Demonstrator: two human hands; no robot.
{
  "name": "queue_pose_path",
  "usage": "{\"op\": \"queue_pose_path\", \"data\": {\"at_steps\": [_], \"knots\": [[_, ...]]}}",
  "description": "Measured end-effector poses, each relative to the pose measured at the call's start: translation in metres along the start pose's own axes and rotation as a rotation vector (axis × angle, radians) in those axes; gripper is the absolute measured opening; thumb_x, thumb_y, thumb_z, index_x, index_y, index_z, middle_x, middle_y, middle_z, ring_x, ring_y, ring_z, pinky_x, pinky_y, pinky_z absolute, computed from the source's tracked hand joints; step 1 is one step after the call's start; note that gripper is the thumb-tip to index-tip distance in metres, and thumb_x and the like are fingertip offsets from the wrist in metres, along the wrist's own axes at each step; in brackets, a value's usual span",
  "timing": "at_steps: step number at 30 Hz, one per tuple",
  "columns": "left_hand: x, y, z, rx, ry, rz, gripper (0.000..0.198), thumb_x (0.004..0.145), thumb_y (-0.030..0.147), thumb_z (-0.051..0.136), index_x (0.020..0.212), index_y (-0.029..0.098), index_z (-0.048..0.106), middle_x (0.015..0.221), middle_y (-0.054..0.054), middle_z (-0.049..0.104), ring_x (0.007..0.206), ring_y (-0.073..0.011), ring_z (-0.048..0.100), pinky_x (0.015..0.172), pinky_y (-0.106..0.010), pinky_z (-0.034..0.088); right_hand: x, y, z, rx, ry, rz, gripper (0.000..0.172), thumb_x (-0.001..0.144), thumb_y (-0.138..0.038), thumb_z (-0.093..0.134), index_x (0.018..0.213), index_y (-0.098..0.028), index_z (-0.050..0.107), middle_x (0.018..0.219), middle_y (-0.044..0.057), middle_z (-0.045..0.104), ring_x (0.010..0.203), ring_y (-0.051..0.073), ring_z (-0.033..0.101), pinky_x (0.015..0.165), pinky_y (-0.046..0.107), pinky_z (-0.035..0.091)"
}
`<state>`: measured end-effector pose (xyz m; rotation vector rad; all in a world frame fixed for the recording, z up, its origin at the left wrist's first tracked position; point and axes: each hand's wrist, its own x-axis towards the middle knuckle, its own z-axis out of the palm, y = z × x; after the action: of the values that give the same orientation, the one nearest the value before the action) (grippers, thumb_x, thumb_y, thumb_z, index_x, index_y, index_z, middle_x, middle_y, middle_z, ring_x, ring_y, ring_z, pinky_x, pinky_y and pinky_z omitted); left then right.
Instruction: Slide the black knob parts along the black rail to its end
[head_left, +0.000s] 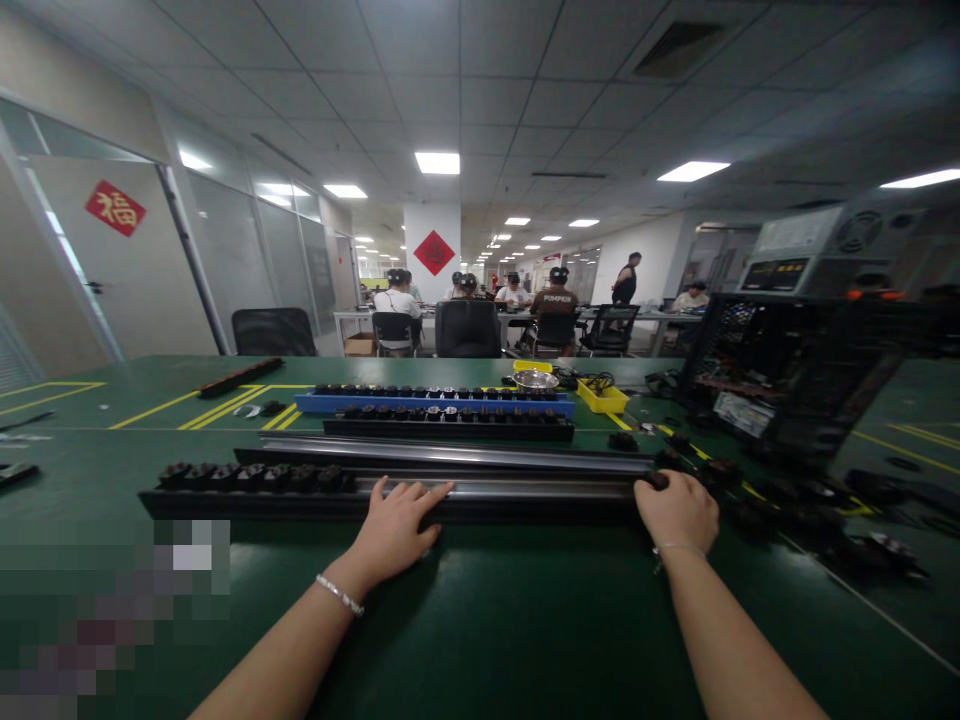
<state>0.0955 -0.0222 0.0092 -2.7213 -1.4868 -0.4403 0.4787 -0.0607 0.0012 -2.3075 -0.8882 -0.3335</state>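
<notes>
A long black rail (525, 508) with a metallic channel lies across the green table, with several black round parts (255, 477) seated in its left section. My left hand (396, 530) rests on the rail just right of those parts, fingers spread and holding nothing. At the rail's right end my right hand (679, 512) is closed around a small black part (657, 481). Directly behind lies a second metallic rail (450, 452). Farther back, a black rail (450, 430) and a blue rail (435, 404) each carry a row of black parts.
An open computer case (780, 360) stands at the right, with loose black parts (825, 525) and cables near it. A yellow tray (602, 397) and a metal bowl (535, 379) sit at the back. A dark strip (240, 377) lies back left. People sit beyond the table.
</notes>
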Motion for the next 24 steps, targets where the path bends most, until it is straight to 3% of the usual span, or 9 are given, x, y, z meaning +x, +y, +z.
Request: {"op": "queue_pose_path", "data": {"at_steps": [6, 12, 17, 24], "knots": [[0.0, -0.001, 0.001, 0.002, 0.007, 0.002, 0.058, 0.082, 0.034, 0.049, 0.136, 0.042, 0.032, 0.111, 0.0, 0.059, 0.108, -0.0226, 0.051, 0.106, -0.058, 0.009, 0.01, 0.007, -0.005, -0.026, -0.101, 0.006, 0.053, 0.075, -0.042, 0.04, 0.116, -0.014, 0.058, 0.115, 0.016, 0.058, 0.107, 0.032, 0.052, 0.09, 0.042, 0.04], [0.0, 0.0, 0.001, 0.003, 0.017, -0.004, 0.057, 0.081, 0.033, 0.05, 0.135, 0.041, 0.034, 0.109, 0.0, 0.06, 0.107, -0.0226, 0.05, 0.106, -0.057, 0.009, 0.02, 0.011, -0.019, -0.009, -0.27, 0.103, 0.056, 0.074, -0.045, 0.041, 0.123, -0.02, 0.053, 0.106, 0.015, 0.063, 0.093, 0.031, 0.06, 0.075, 0.041, 0.047], [-0.001, 0.0, 0.002, 0.002, 0.03, 0.003, 0.058, 0.08, 0.032, 0.05, 0.135, 0.041, 0.034, 0.107, 0.0, 0.06, 0.106, -0.0222, 0.051, 0.106, -0.057, 0.01, 0.027, 0.014, -0.026, -0.044, -0.358, 0.099, 0.058, 0.074, -0.047, 0.041, 0.125, -0.022, 0.051, 0.104, 0.014, 0.064, 0.094, 0.031, 0.061, 0.075, 0.041, 0.048], [-0.001, 0.0, 0.001, -0.01, 0.027, 0.002, 0.058, 0.08, 0.033, 0.05, 0.135, 0.041, 0.034, 0.109, 0.0, 0.059, 0.107, -0.0224, 0.051, 0.106, -0.058, 0.009, 0.029, 0.016, -0.03, -0.04, -0.353, 0.117, 0.056, 0.074, -0.047, 0.04, 0.124, -0.023, 0.052, 0.109, 0.014, 0.063, 0.097, 0.033, 0.06, 0.076, 0.042, 0.048]]}}
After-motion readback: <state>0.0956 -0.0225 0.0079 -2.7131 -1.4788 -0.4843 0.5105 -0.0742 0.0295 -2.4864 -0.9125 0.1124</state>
